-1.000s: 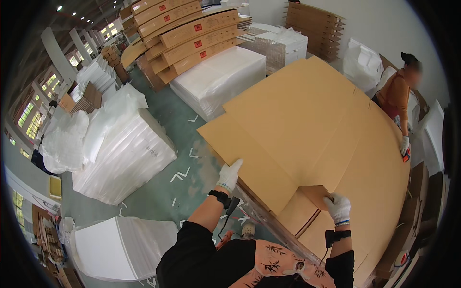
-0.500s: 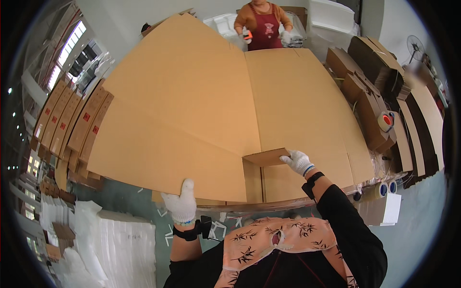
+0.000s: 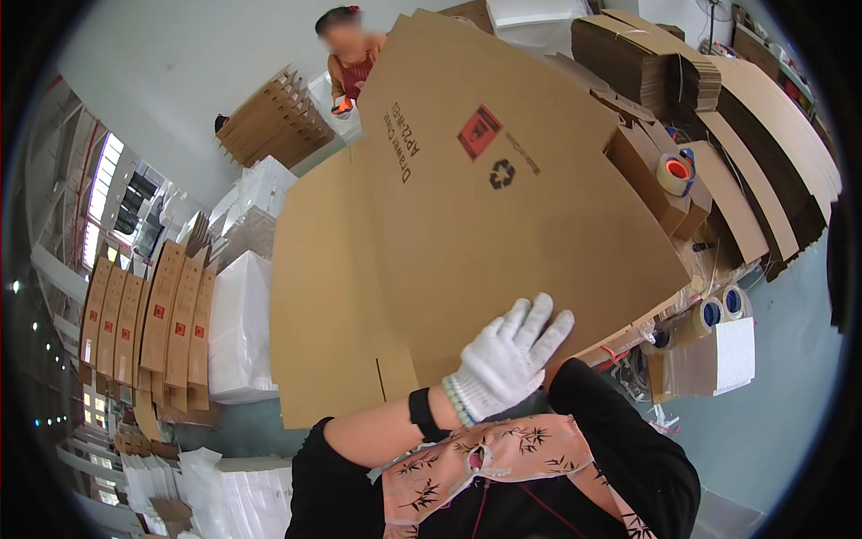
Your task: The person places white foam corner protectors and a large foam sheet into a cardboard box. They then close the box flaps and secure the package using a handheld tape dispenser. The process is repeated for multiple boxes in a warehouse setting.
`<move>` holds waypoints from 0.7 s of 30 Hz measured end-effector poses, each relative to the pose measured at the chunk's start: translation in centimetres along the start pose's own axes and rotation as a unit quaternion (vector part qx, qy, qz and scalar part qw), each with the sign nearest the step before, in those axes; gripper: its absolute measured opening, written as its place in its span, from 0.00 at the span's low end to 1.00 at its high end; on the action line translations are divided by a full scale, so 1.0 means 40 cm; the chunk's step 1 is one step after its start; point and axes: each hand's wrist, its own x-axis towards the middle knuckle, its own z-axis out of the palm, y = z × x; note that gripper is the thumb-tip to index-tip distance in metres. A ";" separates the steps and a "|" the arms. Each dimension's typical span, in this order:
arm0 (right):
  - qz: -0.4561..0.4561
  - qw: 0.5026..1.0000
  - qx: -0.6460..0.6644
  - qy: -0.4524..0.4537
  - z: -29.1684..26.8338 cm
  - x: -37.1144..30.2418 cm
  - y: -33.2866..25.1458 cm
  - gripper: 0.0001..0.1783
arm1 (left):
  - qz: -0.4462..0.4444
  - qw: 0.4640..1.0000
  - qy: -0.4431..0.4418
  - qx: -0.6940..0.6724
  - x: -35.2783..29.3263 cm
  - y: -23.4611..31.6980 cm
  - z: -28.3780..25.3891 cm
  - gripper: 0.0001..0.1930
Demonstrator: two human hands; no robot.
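A large brown cardboard sheet spreads over the work surface before me, its printed right-hand panel raised at an angle over the rest. It bears black lettering, a red square label and a recycling mark. My left hand, in a white knitted glove, reaches across my body with fingers spread against or just over the panel's near edge. At left, a plain part of the sheet lies lower, with a dark slot near its front edge. My right forearm, in a black sleeve, goes behind the left glove; the right hand is hidden.
Tape rolls on a dispenser sit among small cartons at the right. Stacked cardboard stands behind them. More tape rolls hang by the right front edge. Folded boxes and white foam blocks stand left. A co-worker is at the far side.
The sheet's right side has been folded over toward the left, showing its printed face. My left hand has crossed to the right; the right hand has gone out of sight. My view has turned.
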 end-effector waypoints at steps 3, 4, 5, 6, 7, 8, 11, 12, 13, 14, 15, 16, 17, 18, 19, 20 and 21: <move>-0.008 1.000 0.012 0.009 -0.014 0.012 0.013 0.38 | 0.073 0.991 -0.088 -0.074 0.024 -0.047 0.175 0.39; -0.011 1.000 0.015 0.012 -0.016 0.018 0.019 0.38 | 0.098 0.981 -0.135 -0.095 0.014 -0.092 0.216 0.38; -0.013 1.000 0.017 0.016 -0.020 0.025 0.024 0.38 | 0.079 0.978 -0.166 -0.098 -0.014 -0.143 0.252 0.38; -0.011 0.999 0.021 0.025 -0.027 0.031 0.032 0.38 | 0.016 0.985 -0.160 -0.056 -0.030 -0.184 0.252 0.37; -0.011 0.999 0.025 0.030 -0.030 0.040 0.041 0.38 | -0.059 0.988 -0.145 0.000 -0.057 -0.238 0.249 0.38; -0.012 0.999 0.028 0.037 -0.034 0.049 0.049 0.38 | -0.153 0.980 -0.129 0.019 -0.095 -0.294 0.259 0.39; -0.017 0.997 0.034 0.065 -0.051 0.063 0.073 0.38 | -0.406 0.899 -0.147 0.072 -0.221 -0.423 0.240 0.50; -0.010 0.996 0.038 0.080 -0.066 0.071 0.096 0.39 | -0.579 0.780 -0.222 -0.086 -0.167 -0.408 0.170 0.51; -0.016 0.995 0.035 0.091 -0.074 0.074 0.098 0.39 | -0.600 0.755 -0.259 -0.056 -0.217 -0.436 0.190 0.50; -0.023 0.994 0.029 0.106 -0.086 0.076 0.108 0.39 | -0.657 0.664 -0.218 -0.282 -0.224 -0.435 0.182 0.48; -0.029 0.992 0.022 0.121 -0.098 0.080 0.115 0.39 | -0.665 0.641 -0.180 -0.339 -0.243 -0.442 0.193 0.49; -0.033 0.990 0.010 0.140 -0.116 0.086 0.121 0.39 | -0.670 0.613 -0.140 -0.396 -0.273 -0.458 0.219 0.50; -0.034 0.986 -0.006 0.162 -0.138 0.086 0.135 0.39 | -0.674 0.578 -0.098 -0.450 -0.288 -0.469 0.237 0.51; -0.030 0.981 -0.023 0.188 -0.165 0.084 0.155 0.39 | -0.656 0.558 -0.037 -0.507 -0.296 -0.483 0.254 0.50; -0.023 0.975 -0.052 0.216 -0.192 0.086 0.176 0.40 | -0.675 0.537 -0.011 -0.506 -0.273 -0.470 0.251 0.44; -0.009 0.965 -0.082 0.248 -0.228 0.083 0.206 0.40 | -0.693 0.517 0.015 -0.503 -0.246 -0.452 0.241 0.37; 0.009 0.953 -0.115 0.281 -0.277 0.069 0.246 0.40 | -0.711 0.496 0.044 -0.497 -0.226 -0.433 0.240 0.31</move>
